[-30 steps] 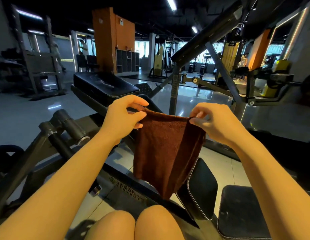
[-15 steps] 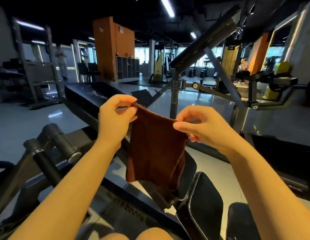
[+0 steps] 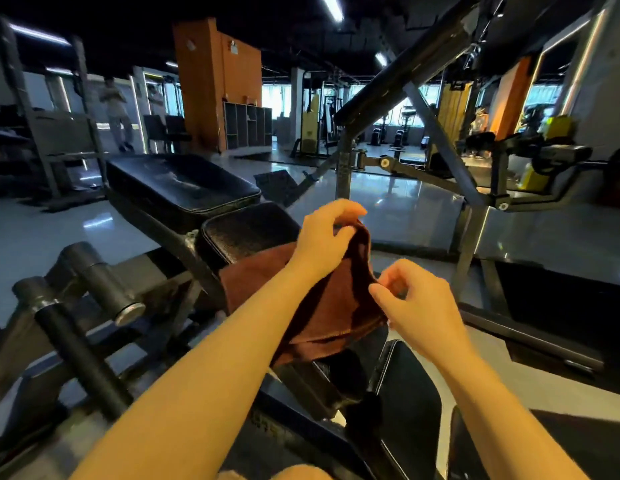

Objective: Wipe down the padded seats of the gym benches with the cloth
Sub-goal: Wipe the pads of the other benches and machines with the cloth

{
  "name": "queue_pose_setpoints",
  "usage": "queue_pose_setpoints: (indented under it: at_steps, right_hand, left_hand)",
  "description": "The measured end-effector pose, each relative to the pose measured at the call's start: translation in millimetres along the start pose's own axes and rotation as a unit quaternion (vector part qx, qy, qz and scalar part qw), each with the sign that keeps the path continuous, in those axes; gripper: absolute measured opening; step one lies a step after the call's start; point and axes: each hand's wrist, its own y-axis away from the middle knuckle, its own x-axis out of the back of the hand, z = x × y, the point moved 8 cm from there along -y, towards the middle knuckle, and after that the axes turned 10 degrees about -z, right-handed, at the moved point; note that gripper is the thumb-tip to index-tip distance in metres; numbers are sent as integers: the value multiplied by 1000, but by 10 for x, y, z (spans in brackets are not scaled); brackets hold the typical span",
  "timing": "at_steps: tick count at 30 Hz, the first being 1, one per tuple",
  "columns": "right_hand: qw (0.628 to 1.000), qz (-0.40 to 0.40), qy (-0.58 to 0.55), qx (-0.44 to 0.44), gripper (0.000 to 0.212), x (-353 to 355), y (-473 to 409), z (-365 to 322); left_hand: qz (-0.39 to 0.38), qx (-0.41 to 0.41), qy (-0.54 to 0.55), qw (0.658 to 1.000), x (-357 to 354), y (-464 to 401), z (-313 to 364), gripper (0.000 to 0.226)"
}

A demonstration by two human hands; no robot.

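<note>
Meanwhile both the left hand [image 3: 322, 237] and right hand [image 3: 419, 306] pinch the brown cloth [image 3: 336, 306].

The floor [image 3: 398, 202] is grey, glossy and reflects the light. Far in the middle stands an orange pillar [image 3: 215, 84], with grey lockers [image 3: 248, 128] just beside it on the right. Bright windows [image 3: 405, 112] are far behind. The ceiling is dark, with long strip lights [image 3: 331, 6].
</note>
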Motion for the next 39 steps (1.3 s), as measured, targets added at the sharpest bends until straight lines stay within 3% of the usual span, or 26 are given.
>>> queue_pose_setpoints:
  at_steps: [2, 3, 4, 6, 8, 10, 12, 16, 22, 26, 29, 32, 35, 39]
  right_hand:
    - [982, -62, 169, -60, 10, -250, 118, 357]
    - [967, -73, 236, -66, 12, -363, 187, 464]
    - [963, -53, 262, -38, 16, -465, 237, 490]
    - [976, -40, 209, 53, 31, -754, 257, 346]
    - [977, -116, 116, 133, 53, -1208, 175, 104]
    - [967, -183, 76, 158, 64, -1636, 80, -33]
    - [972, -151, 97, 155, 62, -1796, -40, -64]
    - [972, -129, 147, 134, 61, -1845, -362, -149]
    - [980, -153, 90, 93, 59, -1933, -1065, -430]
    - [984, -145, 77, 62, 58, -1769, -1281, -59]
    - [984, -153, 90, -24, 56, -1666, -1028, 439]
    - [977, -187, 94, -51, 52, -1720, -682, 529]
    - [976, -189, 107, 1, 50, -1798, -561, 194]
    - [968, -171, 115, 143, 63, -2029, -740, -680]
  left_hand:
    - [-150, 15, -70, 986, -491, 123, -190, 44]
    - [-167, 16, -106, 980, -556, 247, -269, 46]
    - [-139, 11, -132, 981, -492, 392, -311, 43]
    - [-17, -10, -161, 987, -133, 763, -331, 30]
    - [85, 0, -195, 977, 287, 1172, -424, 22]
    - [129, 42, -225, 965, 622, 1525, -590, 18]
    - [147, 75, -241, 956, 866, 1757, -745, 22]
    - [132, 119, -232, 956, 1022, 1765, -1049, 41]
    - [153, 233, -68, 958, 932, 1418, -1478, 55]
    - [145, 211, -84, 963, 957, 1416, -1583, 52]
    - [140, 191, -138, 962, 1102, 1376, -1649, 55]
    - [122, 187, -142, 965, 1091, 1267, -1694, 59]
    - [126, 183, -133, 966, 1035, 1262, -1723, 55]
    - [117, 156, -109, 975, 1063, 1290, -1758, 51]
